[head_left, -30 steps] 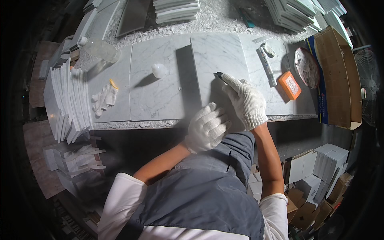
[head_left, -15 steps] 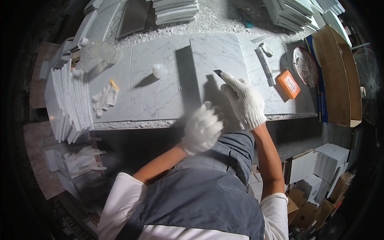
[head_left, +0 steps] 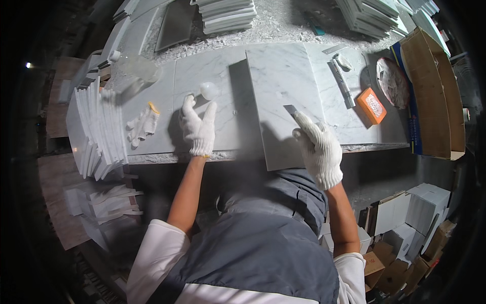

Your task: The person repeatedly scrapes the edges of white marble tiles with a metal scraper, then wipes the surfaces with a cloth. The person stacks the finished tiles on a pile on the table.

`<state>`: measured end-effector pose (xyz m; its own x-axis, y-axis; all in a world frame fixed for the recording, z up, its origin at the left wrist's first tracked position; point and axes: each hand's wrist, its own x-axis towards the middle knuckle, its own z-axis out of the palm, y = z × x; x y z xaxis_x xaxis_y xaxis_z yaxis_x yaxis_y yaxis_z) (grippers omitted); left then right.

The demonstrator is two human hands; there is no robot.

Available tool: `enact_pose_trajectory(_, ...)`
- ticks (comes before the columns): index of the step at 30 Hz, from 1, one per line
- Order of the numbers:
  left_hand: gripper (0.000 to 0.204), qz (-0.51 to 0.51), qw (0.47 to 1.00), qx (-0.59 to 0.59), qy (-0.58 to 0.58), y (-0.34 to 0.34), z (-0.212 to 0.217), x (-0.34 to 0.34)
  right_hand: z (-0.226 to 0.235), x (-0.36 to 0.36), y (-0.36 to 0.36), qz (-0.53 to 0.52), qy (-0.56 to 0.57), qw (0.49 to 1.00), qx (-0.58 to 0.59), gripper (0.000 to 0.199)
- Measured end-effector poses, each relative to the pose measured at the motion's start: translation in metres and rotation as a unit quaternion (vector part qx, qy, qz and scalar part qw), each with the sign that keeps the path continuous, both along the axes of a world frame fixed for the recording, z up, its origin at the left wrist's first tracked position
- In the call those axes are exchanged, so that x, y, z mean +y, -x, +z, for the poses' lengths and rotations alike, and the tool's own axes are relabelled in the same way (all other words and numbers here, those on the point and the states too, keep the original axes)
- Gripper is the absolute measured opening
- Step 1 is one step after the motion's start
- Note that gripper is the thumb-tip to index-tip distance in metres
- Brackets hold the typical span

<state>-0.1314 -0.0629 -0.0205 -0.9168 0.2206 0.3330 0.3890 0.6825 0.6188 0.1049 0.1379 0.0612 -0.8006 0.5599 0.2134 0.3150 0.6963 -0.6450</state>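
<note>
Left hand (head_left: 198, 130): white knitted glove, left of centre in the upper half of the frame; thumb and index finger spread apart, nothing seen in the grasp.
Rounded white bulb (head_left: 207, 91): upper part of the frame, left of centre, just beyond the left fingertips; whether they touch it cannot be told.
Right hand (head_left: 321, 154): white knitted glove, right of centre; fingers closed on a flat dark blade.
Blade (head_left: 290, 109): projects from the right fingertips toward the upper left, above the veined slab; contact between the two cannot be confirmed.
Veined slab (head_left: 283, 71): upper centre, lying over the worktop (head_left: 190, 71), near end jutting past its front edge.
Right side of worktop: silver marker (head_left: 343, 83), orange box (head_left: 371, 106) just beside it, open cardboard box (head_left: 433, 96) at upper right.
Left side of worktop: spare glove (head_left: 144, 124) lying near a row of thin upright slabs (head_left: 97, 129); translucent bottle (head_left: 137, 69) at upper left.
Top of frame: stacked pale slabs (head_left: 228, 16) amid white rubble (head_left: 278, 23).
</note>
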Motion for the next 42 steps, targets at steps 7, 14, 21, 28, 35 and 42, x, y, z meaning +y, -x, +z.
enact_pose_trajectory(7, 0.055, 0.047, 0.997, -0.059, 0.003, 0.027, -0.009, 0.028, -0.028, -0.023, -0.006, 0.028, -0.035, 0.991, 0.130, 0.056)
enact_pose_trajectory(14, 0.043, -0.118, 0.992, 0.016, -0.049, 0.012, 0.012, 0.034, -0.022, -0.022, -0.013, 0.048, -0.007, 0.991, 0.124, 0.054)
enact_pose_trajectory(21, 0.050, -0.308, 0.895, 0.312, 0.077, -0.010, 0.050, 0.050, -0.029, -0.025, -0.015, 0.020, -0.036, 0.989, 0.145, 0.059)
enact_pose_trajectory(28, 0.056, -0.340, 0.857, 0.375, 0.098, -0.009, 0.045, 0.061, -0.041, -0.026, -0.015, 0.010, -0.055, 0.986, 0.157, 0.057)
enact_pose_trajectory(35, 0.058, -0.319, 0.847, 0.408, 0.120, -0.008, 0.045, 0.065, -0.047, -0.026, -0.011, -0.007, -0.086, 0.978, 0.188, 0.047)
enact_pose_trajectory(42, 0.065, -0.321, 0.844, 0.412, 0.126, -0.011, 0.049, 0.066, -0.045, -0.026, -0.012, -0.001, -0.076, 0.980, 0.182, 0.043)
